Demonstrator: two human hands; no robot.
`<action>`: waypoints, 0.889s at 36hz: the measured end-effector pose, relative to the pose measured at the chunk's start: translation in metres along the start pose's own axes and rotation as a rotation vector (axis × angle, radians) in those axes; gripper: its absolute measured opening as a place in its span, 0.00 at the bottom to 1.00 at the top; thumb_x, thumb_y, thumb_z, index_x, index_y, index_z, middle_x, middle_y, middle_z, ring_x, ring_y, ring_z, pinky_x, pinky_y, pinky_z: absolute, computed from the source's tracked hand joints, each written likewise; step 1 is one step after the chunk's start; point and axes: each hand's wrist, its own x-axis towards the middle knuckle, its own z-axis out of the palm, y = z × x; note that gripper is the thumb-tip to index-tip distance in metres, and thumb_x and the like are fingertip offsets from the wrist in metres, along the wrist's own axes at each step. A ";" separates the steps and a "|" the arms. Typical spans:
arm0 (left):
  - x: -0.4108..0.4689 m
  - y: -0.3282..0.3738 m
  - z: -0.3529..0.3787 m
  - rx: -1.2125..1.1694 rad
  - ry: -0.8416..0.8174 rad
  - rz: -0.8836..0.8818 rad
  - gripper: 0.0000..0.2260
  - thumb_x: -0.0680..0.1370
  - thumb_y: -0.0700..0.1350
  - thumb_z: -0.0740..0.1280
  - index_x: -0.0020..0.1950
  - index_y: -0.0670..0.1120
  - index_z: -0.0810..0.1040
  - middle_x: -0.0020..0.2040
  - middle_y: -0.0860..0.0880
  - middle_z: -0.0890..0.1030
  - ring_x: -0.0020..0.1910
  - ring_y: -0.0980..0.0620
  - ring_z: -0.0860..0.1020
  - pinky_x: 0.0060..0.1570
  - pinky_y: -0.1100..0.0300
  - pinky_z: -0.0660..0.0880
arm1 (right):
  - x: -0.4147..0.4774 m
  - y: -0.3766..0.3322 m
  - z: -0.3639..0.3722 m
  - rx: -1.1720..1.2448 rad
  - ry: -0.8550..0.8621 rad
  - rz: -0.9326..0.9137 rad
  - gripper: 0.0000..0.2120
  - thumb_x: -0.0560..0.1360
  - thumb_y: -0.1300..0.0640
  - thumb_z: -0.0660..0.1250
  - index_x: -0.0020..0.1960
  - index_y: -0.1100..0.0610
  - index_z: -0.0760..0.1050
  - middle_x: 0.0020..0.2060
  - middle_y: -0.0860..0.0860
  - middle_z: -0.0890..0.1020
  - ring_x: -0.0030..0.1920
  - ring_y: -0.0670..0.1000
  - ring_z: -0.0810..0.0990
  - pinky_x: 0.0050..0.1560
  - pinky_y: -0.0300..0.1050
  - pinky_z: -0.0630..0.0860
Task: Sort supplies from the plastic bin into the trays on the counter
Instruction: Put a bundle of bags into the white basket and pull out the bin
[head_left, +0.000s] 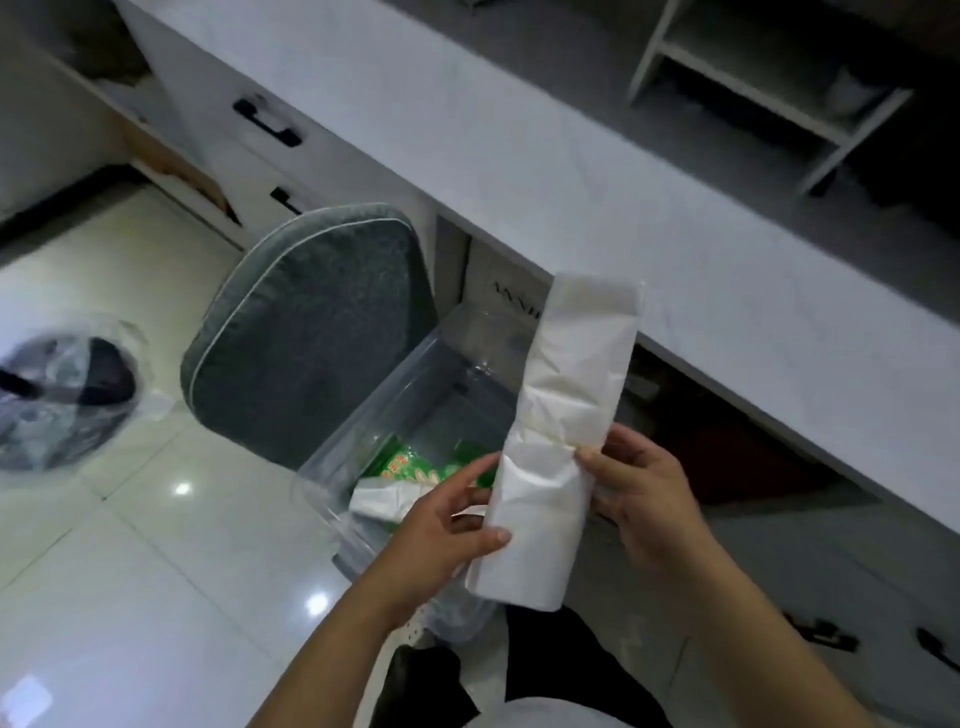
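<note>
A long white packet of wrapped supplies (563, 431) is held upright above the clear plastic bin (395, 384). My left hand (447, 525) grips its lower left side and my right hand (639, 488) grips its right side. Inside the bin lie a green packet (410, 462) and a small white packet (376, 501). The white counter (571, 171) runs diagonally behind the bin. No tray shows clearly on it.
A grey cushioned chair (311, 332) stands left of the bin. A lined round waste bin (62, 395) sits on the tiled floor at far left. Drawers with black handles (267, 122) lie under the counter. White shelving (753, 78) rises at the top right.
</note>
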 end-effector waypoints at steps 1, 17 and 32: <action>-0.002 0.005 0.005 0.010 -0.027 0.013 0.30 0.73 0.34 0.74 0.67 0.61 0.73 0.54 0.56 0.84 0.51 0.54 0.84 0.47 0.64 0.79 | -0.009 -0.005 -0.004 0.023 0.005 -0.015 0.14 0.68 0.64 0.72 0.53 0.58 0.83 0.49 0.56 0.86 0.47 0.56 0.86 0.38 0.47 0.82; 0.003 0.055 0.214 0.221 -0.377 0.263 0.32 0.74 0.40 0.75 0.73 0.60 0.70 0.63 0.47 0.81 0.61 0.44 0.80 0.59 0.47 0.79 | -0.125 -0.065 -0.198 0.062 0.004 -0.395 0.23 0.67 0.58 0.76 0.61 0.48 0.79 0.54 0.54 0.85 0.54 0.57 0.84 0.42 0.48 0.82; 0.039 -0.003 0.508 0.339 -0.719 0.165 0.27 0.75 0.42 0.74 0.72 0.57 0.73 0.66 0.47 0.79 0.62 0.46 0.80 0.55 0.55 0.78 | -0.218 -0.065 -0.481 0.168 0.295 -0.509 0.23 0.65 0.57 0.75 0.59 0.43 0.79 0.54 0.54 0.85 0.52 0.57 0.85 0.47 0.55 0.83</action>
